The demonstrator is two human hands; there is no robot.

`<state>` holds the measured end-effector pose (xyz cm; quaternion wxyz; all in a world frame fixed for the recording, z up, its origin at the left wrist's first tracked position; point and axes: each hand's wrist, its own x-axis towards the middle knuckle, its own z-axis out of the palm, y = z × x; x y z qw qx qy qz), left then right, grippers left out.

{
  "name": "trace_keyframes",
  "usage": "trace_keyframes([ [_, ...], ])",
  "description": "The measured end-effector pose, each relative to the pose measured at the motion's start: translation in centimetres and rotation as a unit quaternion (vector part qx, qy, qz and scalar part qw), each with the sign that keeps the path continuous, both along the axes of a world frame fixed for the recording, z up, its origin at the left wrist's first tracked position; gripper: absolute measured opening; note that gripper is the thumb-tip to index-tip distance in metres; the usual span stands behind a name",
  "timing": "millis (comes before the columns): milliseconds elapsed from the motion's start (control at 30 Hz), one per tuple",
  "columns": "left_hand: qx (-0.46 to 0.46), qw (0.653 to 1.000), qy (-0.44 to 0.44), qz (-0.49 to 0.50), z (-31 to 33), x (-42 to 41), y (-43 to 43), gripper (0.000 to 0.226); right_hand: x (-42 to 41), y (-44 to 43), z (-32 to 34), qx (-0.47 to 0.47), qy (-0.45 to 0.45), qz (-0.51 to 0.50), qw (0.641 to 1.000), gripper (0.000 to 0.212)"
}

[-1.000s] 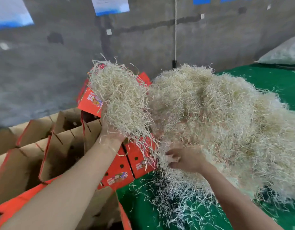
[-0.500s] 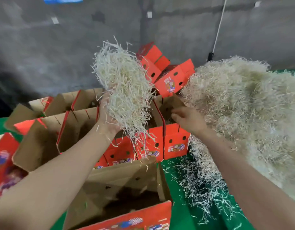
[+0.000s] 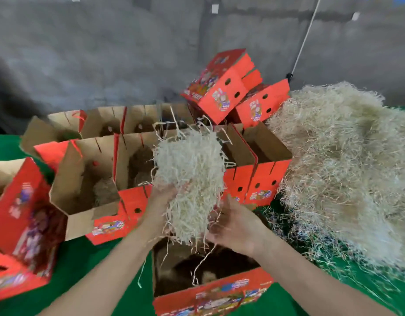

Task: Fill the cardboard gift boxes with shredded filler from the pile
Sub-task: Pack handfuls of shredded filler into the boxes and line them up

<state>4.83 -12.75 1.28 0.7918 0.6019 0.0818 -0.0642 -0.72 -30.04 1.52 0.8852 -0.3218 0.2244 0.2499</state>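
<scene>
Packing workshop: bare concrete wall (image 3: 105, 53), green-covered table (image 3: 87, 258), many red gift boxes (image 3: 219, 92), filler pile (image 3: 345, 167)

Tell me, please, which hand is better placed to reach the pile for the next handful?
Probably the right hand: the pile lies on its side, nearer to it, and it seems only to rest against the clump over the open box, while the left hand grips that clump.
</scene>
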Motion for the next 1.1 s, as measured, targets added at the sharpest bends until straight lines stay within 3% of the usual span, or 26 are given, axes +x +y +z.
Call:
trace_keyframes([
  [67, 0.019, 0.996, -0.055, -0.07, -0.7, -1.6, 0.6, 0.043, 0.3, -1.0, 0.0, 0.022, 0.03, -0.064, 0.997, 0.028],
  [167, 0.085, 0.968, -0.136, -0.195, -2.3, -3.3, 0.6, 0.073, -1.4, -2.2, -1.2, -0.069, -0.075, -0.051, 0.993, 0.024],
  [267, 0.179, 0.935, -0.121, -0.282, -3.1, -2.7, 0.3, 0.091, -2.9, -3.6, -1.9, -0.098, -0.092, -0.055, 0.989, 0.036],
  [333, 0.264, 0.892, -0.137, -0.341, -3.5, -3.0, 0.2, 0.098, -3.2, -4.3, -2.0, -0.148, -0.067, -0.049, 0.985, 0.062],
  [433, 0.332, 0.865, -0.139, -0.351, -3.5, -3.4, 0.2, 0.098, -3.4, -5.5, -1.3, -0.185, -0.076, 0.001, 0.98, 0.078],
  [533, 0.331, 0.887, -0.111, -0.301, -3.1, -3.9, -0.1, 0.095, -3.6, -5.6, -0.5, -0.285, -0.126, 0.134, 0.941, 0.094],
  [600, 0.314, 0.894, -0.084, -0.307, -3.3, -4.0, -0.2, 0.106, -3.5, -4.7, -0.4, -0.36, -0.12, 0.206, 0.902, 0.095],
  [700, 0.218, 0.88, 0.004, -0.423, -2.9, -4.3, 0.1, 0.138, -2.4, -3.7, -0.4, -0.45, -0.147, 0.185, 0.861, 0.058],
  [767, 0.127, 0.908, 0.046, -0.397, -2.2, -4.5, 0.4, 0.146, -1.8, -3.7, 0.2, -0.431, -0.161, 0.15, 0.875, 0.045],
  [800, 0.106, 0.927, 0.056, -0.354, -1.9, -4.4, 0.4, 0.147, -1.7, -3.9, 0.3, -0.403, -0.177, 0.144, 0.886, 0.043],
  [867, 0.152, 0.94, 0.052, -0.302, -1.7, -4.6, -0.2, 0.142, -1.6, -4.1, 0.1, -0.345, -0.213, 0.175, 0.897, 0.05],
  [967, 0.312, 0.904, -0.017, -0.291, -2.5, -5.2, -1.3, 0.111, -1.6, -4.5, -0.6, -0.377, -0.237, 0.239, 0.863, 0.06],
  [1100, 0.399, 0.872, 0.002, -0.282, -3.1, -5.1, -0.2, 0.087, -1.5, -6.4, -1.2, -0.48, -0.208, 0.204, 0.827, 0.046],
])
